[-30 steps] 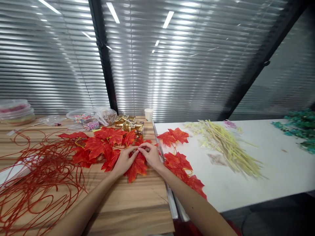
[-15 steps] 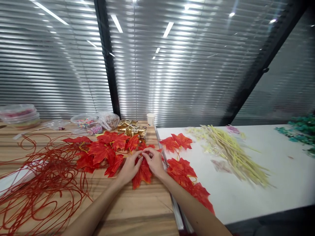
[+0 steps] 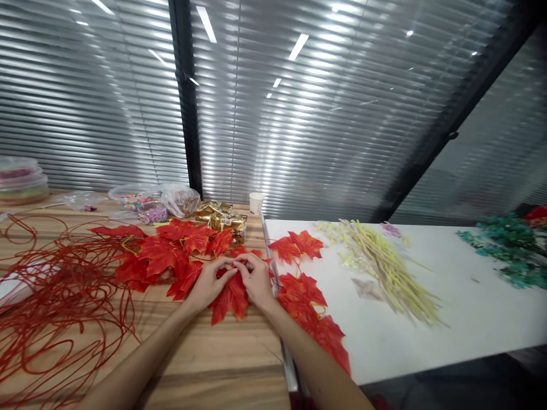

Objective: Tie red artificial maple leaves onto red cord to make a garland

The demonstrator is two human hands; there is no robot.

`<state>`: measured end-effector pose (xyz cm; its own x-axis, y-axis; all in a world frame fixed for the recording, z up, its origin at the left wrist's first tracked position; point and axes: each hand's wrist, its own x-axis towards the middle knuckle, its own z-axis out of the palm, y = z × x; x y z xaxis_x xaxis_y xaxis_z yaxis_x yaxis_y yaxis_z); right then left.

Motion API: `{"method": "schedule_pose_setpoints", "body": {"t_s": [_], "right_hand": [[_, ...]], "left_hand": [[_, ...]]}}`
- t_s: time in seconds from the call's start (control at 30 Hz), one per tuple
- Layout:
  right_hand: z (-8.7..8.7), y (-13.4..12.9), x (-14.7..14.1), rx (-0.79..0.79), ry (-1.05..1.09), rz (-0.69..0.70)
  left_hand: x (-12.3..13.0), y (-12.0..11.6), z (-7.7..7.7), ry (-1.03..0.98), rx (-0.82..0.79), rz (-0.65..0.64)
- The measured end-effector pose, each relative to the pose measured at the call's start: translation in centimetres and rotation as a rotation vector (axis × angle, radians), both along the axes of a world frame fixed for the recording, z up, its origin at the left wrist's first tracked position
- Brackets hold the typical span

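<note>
My left hand (image 3: 212, 281) and my right hand (image 3: 255, 279) meet over the wooden table, thumbs and fingertips pinched together at one small spot. What sits between the fingertips is too small to make out. Right below them hangs or lies a red artificial maple leaf (image 3: 231, 299), partly covered by the fingers. To the left spreads a heap of red maple leaves (image 3: 164, 255). More red leaves (image 3: 301, 296) trail past my right wrist onto the white table, joined by thin cord.
A tangle of red cord (image 3: 72, 302) covers the left of the wooden table (image 3: 222, 364). Behind are gold packets (image 3: 226, 222), a paper cup (image 3: 256, 203), bead tubs (image 3: 133, 196) and stacked containers (image 3: 21, 181). Yellow stems (image 3: 384, 267) and green foliage (image 3: 508, 245) lie on the white table (image 3: 410, 347).
The view has turned slightly right, so everything sits further left in the picture. Both hands stay pinched together over the same leaf.
</note>
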<state>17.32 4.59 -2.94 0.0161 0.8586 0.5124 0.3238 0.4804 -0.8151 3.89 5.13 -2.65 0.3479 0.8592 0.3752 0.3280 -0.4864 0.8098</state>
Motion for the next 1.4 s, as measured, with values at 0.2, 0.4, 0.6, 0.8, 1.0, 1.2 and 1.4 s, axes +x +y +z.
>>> {"method": "schedule_pose_setpoints", "body": {"t_s": [0.2, 0.4, 0.6, 0.8, 1.0, 1.2, 1.4], "right_hand": [[0.0, -0.2, 0.1, -0.038, 0.043, 0.003], [-0.1, -0.1, 0.3, -0.014, 0.044, 0.055], [-0.5, 0.5, 0.4, -0.047, 0.168, 0.084], [-1.0, 0.9, 0.6, -0.078, 0.281, 0.072], [-1.1, 1.3, 0.8, -0.16, 0.405, 0.035], [-0.7, 1.2, 1.0, -0.192, 0.428, 0.053], [-0.4, 0.7, 0.7, -0.095, 0.322, -0.011]], "left_hand": [[0.2, 0.0, 0.4, -0.036, -0.044, 0.008], [-0.1, 0.4, 0.2, -0.035, -0.047, 0.009], [-0.3, 0.9, 0.0, -0.014, -0.072, 0.013], [-0.3, 1.0, -0.1, 0.001, -0.081, 0.004], [-0.2, 1.0, -0.1, 0.007, -0.074, -0.008], [-0.1, 0.9, 0.0, 0.047, -0.044, 0.002], [-0.1, 0.8, -0.1, 0.134, 0.012, 0.017]]}}
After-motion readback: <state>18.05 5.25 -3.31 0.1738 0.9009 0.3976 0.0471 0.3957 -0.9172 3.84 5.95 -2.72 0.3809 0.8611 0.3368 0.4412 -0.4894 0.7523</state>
